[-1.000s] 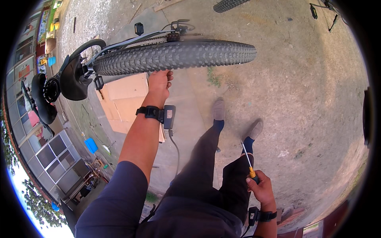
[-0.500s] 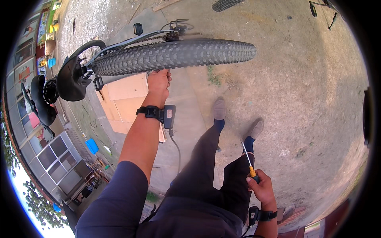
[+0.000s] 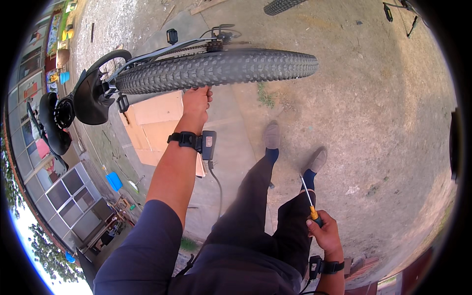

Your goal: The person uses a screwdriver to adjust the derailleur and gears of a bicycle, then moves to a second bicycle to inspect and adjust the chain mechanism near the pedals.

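A bicycle stands in front of me, its knobbly black rear tyre stretching across the upper middle of the view. At the tyre's near side is my left hand, fingers curled closed; the tyre hides part of them and whatever they may grip. My right hand, low on the right beside my leg, is wrapped round a screwdriver. Its handle is yellow and dark green, and the bare metal shaft points up and away. A black mudguard sits left of the tyre, with the saddle beyond it.
Flattened cardboard lies on the ground below the tyre. Pedals stick out on both sides of the bicycle. Another tyre shows at the top edge. A building with windows and a blue container are on the left.
The saddle and mudguard have shifted very slightly to the right in the view. Both hands stay almost where they were, the right one still around the screwdriver.
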{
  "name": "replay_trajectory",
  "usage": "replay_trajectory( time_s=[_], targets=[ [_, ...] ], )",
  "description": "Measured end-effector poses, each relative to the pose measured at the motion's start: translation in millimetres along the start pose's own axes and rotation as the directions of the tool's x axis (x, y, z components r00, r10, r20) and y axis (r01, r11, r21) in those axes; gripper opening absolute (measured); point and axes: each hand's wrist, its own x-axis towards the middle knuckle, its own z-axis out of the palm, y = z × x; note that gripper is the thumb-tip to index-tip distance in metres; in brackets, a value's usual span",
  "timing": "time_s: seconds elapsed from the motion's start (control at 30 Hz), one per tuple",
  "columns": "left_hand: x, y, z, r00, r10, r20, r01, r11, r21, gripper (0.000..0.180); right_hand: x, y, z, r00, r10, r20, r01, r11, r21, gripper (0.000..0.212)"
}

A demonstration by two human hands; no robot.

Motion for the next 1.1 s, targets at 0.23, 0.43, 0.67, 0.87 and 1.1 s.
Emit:
replay_trajectory(
  time_s=[0.23,0.43,0.67,0.87,1.1],
  targets=[
    [-0.8,-1.2,-4.1,1.0,0.021,0.007,-0.021,0.999,-0.048,0.013,0.3,1.2,-1.3,1.0,0.002,0.009,-0.003,1.0,0.012,0.026],
    [1.7,-1.8,-2.8,1.0,0.012,0.027,-0.009,0.991,-0.132,0.018,1.3,1.8,-1.1,1.0,0.001,0.005,-0.001,1.0,0.014,0.026],
    [0.1,-1.3,-3.0,0.999,0.004,0.034,0.001,0.989,-0.148,0.019,2.6,2.9,-1.1,1.0,0.0,0.014,-0.001,1.0,0.017,0.025],
    [-0.6,-1.1,-2.9,1.0,0.008,0.021,-0.005,0.994,-0.113,0.019,3.6,1.6,-2.0,1.0,0.001,0.015,-0.002,1.0,0.017,0.024],
    [5.2,-8.3,-2.4,0.999,0.034,-0.001,-0.034,0.995,-0.092,0.016,4.1,-1.2,-0.5,1.0,-0.005,0.018,0.004,1.0,0.018,0.023]
  ],
)
